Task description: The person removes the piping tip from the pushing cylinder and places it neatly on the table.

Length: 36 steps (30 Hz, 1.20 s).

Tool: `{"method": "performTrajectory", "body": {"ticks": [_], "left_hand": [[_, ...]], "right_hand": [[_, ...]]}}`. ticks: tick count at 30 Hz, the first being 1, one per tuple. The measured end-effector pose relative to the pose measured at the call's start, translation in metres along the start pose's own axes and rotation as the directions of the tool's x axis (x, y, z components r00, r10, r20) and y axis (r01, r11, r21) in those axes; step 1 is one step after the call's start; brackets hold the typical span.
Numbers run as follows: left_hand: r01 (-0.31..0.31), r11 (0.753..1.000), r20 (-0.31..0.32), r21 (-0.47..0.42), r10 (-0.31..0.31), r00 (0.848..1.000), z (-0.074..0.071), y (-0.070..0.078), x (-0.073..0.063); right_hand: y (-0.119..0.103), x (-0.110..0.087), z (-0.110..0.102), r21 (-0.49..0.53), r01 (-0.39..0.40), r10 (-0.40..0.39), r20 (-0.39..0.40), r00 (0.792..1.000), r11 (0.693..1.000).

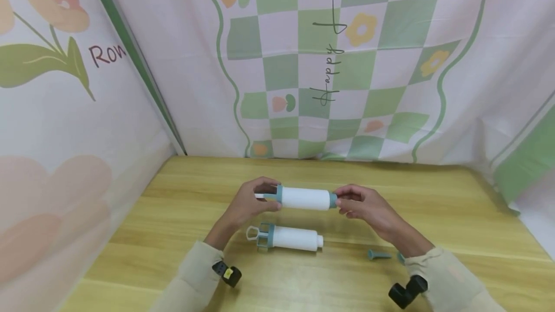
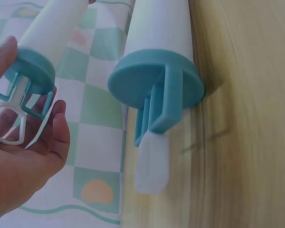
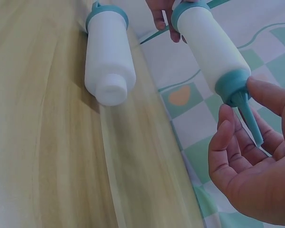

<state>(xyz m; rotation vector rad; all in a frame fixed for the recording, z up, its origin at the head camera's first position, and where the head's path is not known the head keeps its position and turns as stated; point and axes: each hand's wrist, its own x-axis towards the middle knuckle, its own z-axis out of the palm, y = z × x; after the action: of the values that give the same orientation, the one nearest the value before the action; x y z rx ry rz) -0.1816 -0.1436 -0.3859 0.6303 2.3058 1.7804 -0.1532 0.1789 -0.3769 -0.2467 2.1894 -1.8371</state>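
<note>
A white piping syringe [image 1: 305, 198] with teal fittings is held level above the table between both hands. Its teal collar end, with the finger grips and white plunger ring [image 2: 9, 126], is gripped by my left hand [image 1: 249, 201]. At the other end, thumb and fingers of my right hand [image 1: 368, 208] pinch the teal cap, from which a tapered nozzle [image 3: 249, 123] points toward the palm. Closer to me lies a second white piping syringe [image 1: 295, 238] on the table, its white neck [image 3: 111, 90] bare of any nozzle.
On the wooden table [image 1: 173, 254], a loose teal nozzle [image 1: 379, 254] lies near the right forearm. Another teal piece [image 1: 401, 258] is partly hidden by the right sleeve. Patterned curtains [image 1: 321, 61] hang behind the table and along its left side.
</note>
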Motion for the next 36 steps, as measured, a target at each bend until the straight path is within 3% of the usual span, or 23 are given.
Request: {"method": "performTrajectory", "body": {"ticks": [22,36], "left_hand": [[-0.021,0.997,0.013,-0.068,0.022,1.000,0.012,0.002,-0.010],[-0.057,0.998,0.005,-0.014,0.057,0.998,0.017,0.003,-0.013]], "right_hand": [[0.003,-0.022,0.001,0.055,-0.003,0.004,-0.004,1.000,0.998],[0.000,-0.028,0.011,0.032,-0.038,0.040,-0.046,0.998,0.999]]}}
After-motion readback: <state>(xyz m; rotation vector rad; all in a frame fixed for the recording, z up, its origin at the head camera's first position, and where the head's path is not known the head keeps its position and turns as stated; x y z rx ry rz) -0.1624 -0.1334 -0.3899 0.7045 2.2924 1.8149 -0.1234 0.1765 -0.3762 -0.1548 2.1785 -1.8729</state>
